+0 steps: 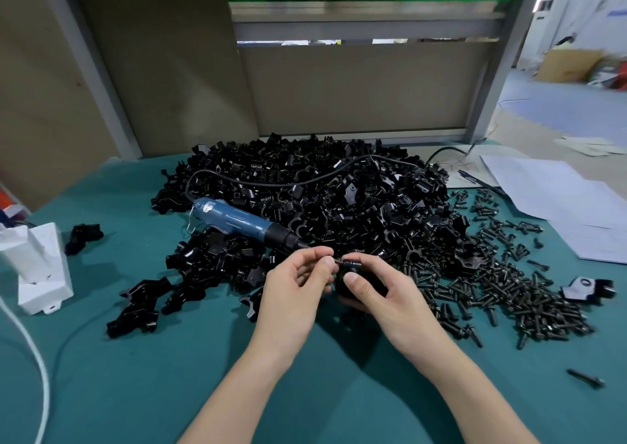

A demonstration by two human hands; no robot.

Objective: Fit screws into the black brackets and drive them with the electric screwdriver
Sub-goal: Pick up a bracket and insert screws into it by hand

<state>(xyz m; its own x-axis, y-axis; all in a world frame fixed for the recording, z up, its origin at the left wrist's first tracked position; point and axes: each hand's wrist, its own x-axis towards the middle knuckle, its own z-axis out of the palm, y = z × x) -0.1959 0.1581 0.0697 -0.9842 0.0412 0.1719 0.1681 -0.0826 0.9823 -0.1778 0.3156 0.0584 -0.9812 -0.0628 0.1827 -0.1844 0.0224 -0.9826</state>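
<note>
Just off the tip of the electric screwdriver [237,218], my left grip [295,289] pinches a screw [338,261] and my right grip [378,296] holds a black bracket [351,268]; I should seat the screw squarely.

I noted the bracket [341,285] largely covered by the right hand [380,296]; shape not determinable. The screw [338,261] pinched in the left hand [293,289] was too small to detail. Papers [559,192] ran off the right edge; the room [576,80] beyond was blurred

- table mat [135,392]: plain teal all over
- brackets [339,185]: glossy black, the lot
- electric screwdriver [237,219]: blue body, black nose
- screws [509,291]: dark, blackish metal
- box [40,274] at the left edge, papers [559,199] at the right: white
</note>
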